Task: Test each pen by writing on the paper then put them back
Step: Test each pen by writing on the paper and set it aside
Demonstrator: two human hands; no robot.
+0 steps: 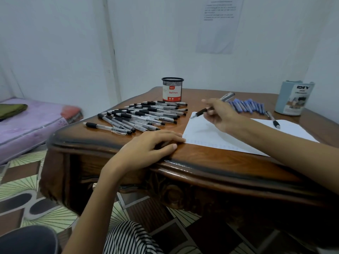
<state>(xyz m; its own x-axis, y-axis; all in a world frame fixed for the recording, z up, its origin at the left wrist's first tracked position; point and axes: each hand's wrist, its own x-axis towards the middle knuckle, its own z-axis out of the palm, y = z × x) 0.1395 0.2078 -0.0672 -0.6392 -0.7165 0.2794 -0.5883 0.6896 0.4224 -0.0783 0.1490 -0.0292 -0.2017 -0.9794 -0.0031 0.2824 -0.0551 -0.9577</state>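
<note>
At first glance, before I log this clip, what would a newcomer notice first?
The fan of clear black-gripped ballpoint pens spread across the left of the carved dark wooden table, before a black mesh pen cup. Then the right hand holding a silver black-gripped pen over the white sheet of paper, while the left hand rests on the table's near edge at the paper's corner.

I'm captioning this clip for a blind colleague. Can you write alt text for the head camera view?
A person's right hand holds a pen over a paper sheet on a carved wooden table, while the left hand rests at the paper's near corner. Black-capped ball pens lie spread left of it, before a mesh pen cup.
</note>
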